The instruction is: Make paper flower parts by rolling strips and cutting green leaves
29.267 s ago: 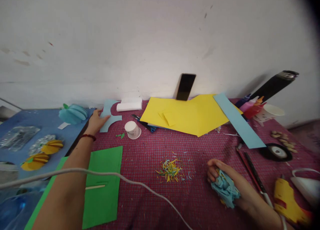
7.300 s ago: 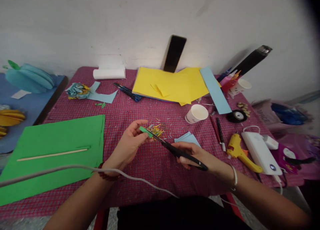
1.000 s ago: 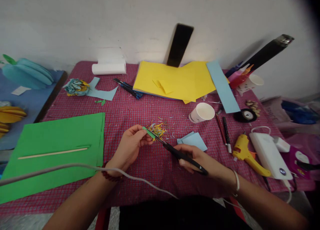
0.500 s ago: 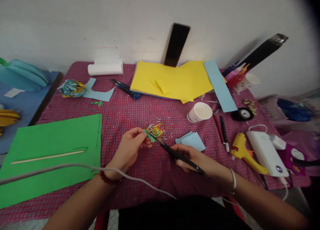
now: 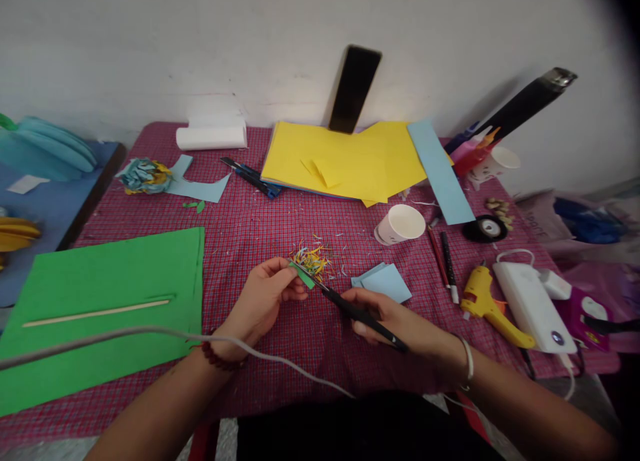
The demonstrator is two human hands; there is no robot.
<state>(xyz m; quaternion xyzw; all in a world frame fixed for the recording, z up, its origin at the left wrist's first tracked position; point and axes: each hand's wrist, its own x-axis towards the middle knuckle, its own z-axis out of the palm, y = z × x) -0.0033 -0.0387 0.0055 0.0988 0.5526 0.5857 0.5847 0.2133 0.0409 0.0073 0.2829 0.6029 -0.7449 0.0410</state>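
Pinched in my left hand [image 5: 270, 291] is a small piece of green paper [image 5: 304, 277]. My right hand [image 5: 383, 314] grips black-handled scissors [image 5: 353, 309], whose blades lie along the green paper's upper edge. Beneath and just beyond the blades is a little heap of thin yellow, green and pale paper shreds [image 5: 313, 257] on the checked cloth. Small light blue paper pieces [image 5: 385, 282] lie beyond my right hand. The fingertips behind the green paper are partly hidden.
A white paper cup [image 5: 400, 225] stands beyond the blue pieces. Green sheets [image 5: 115, 274] with a thin stick [image 5: 95, 314] lie at left, crossed by a pale cable [image 5: 240, 345]. On the right are a yellow glue gun [image 5: 493, 307] and a white power strip [image 5: 533, 304]. Yellow sheets [image 5: 360, 161] lie at the back.
The green piece has shifted slightly right and down, and more of it shows below the blades. My left fingers have moved a little with it; my right hand is almost unmoved.
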